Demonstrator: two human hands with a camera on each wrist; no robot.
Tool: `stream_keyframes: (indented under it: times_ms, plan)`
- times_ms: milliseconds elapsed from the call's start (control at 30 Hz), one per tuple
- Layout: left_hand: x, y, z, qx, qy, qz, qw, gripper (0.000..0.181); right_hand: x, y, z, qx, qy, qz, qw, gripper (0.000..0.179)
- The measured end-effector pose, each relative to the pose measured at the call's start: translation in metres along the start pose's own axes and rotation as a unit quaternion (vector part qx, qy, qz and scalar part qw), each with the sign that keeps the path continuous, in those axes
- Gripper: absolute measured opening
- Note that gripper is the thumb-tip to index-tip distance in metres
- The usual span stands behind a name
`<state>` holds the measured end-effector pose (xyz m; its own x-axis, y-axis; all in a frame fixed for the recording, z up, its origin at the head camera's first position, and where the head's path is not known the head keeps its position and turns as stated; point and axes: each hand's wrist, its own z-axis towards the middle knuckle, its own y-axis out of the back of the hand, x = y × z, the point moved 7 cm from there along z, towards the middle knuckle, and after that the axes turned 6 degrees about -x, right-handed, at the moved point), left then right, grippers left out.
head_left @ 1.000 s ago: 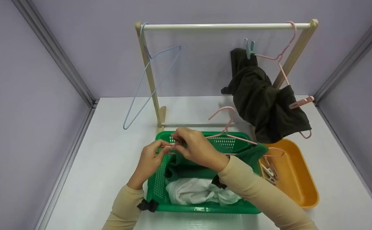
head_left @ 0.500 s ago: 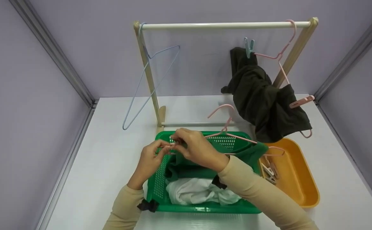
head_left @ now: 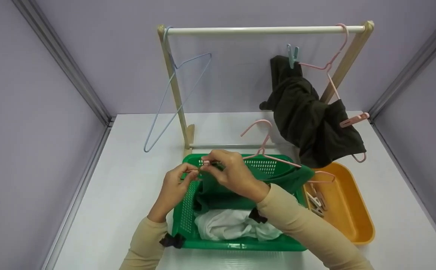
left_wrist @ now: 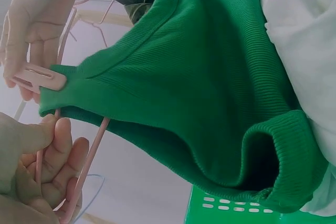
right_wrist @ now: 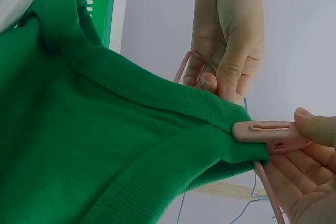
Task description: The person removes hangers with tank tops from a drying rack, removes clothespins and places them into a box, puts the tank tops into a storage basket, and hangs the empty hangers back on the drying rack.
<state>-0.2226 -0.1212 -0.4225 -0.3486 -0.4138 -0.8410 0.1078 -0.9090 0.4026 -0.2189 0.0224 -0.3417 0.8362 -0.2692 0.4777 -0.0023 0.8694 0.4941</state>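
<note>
Fingers [right_wrist: 316, 128] of the right hand [head_left: 232, 174] pinch a pink peg [right_wrist: 266, 134] whose nose overlaps the narrow shoulder of the green garment [left_wrist: 205, 61]; the left hand [head_left: 174, 183] grips the pink hanger [left_wrist: 91, 161] just beside it, above the green basket [head_left: 240, 246]. Pegging this shoulder seems the step in hand; the next move likely calls for seating the peg across cloth and hanger before letting go. White cloth [head_left: 229, 225] lies against the garment's lower folds, and a dark garment [head_left: 307, 116] hangs near the hanger's right end.
</note>
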Motion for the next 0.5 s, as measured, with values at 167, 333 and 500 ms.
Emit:
stream_keyframes:
  times_ms: [167,333,500]
  plan:
    - [0.0011,-0.0024,-0.0005,0.006,-0.003,-0.006,1.0000,0.012,0.0043,0.0064,0.0033,-0.010,-0.002,0.020,0.9997,0.012]
    - [0.0019,-0.0030,-0.0005,0.007,-0.008,-0.001,0.9999,0.013,0.0074,0.0092,0.0029,-0.007,-0.004,0.012,0.9999,0.014]
    - [0.0014,-0.0028,-0.0001,0.007,0.000,-0.006,1.0000,0.015,0.0068,0.0071,0.0007,-0.003,0.001,0.003,1.0000,0.014]
